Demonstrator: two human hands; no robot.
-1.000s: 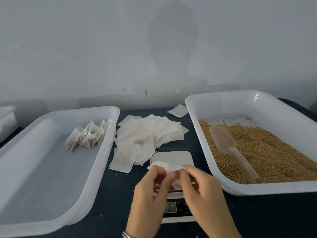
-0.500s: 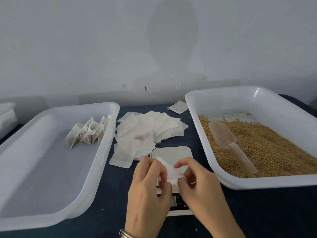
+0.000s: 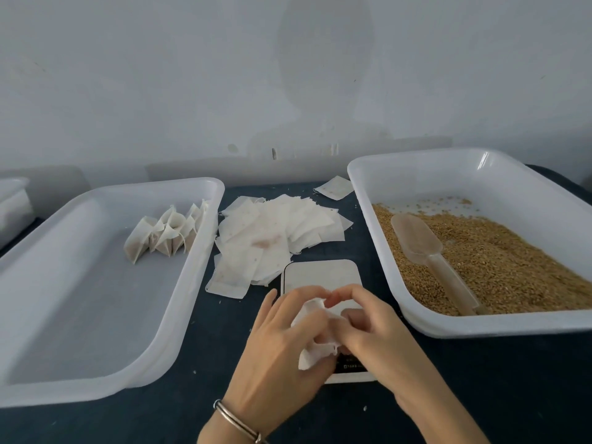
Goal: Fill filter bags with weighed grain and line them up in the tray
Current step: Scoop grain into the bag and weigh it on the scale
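Over the small white scale [image 3: 322, 274], my left hand [image 3: 282, 350] and my right hand [image 3: 374, 328] both pinch one white filter bag [image 3: 315, 341], which is crumpled between the fingers. Whether it holds grain is hidden. A loose pile of empty filter bags [image 3: 272, 238] lies on the dark table behind the scale. The white tray on the left [image 3: 179, 315] holds a short row of filled bags [image 3: 166, 233] at its far right corner. The white tray on the right [image 3: 480, 325] holds golden grain [image 3: 499, 261] with a clear plastic scoop [image 3: 429, 251] lying on it.
One stray bag [image 3: 334, 187] lies near the wall between the trays. Part of another white container [image 3: 12, 203] shows at the far left edge. A grey wall closes off the back of the table.
Both hands have drawn nearer to me and lower with the bag, from above the scale's plate to over its display. The bag is more crumpled.
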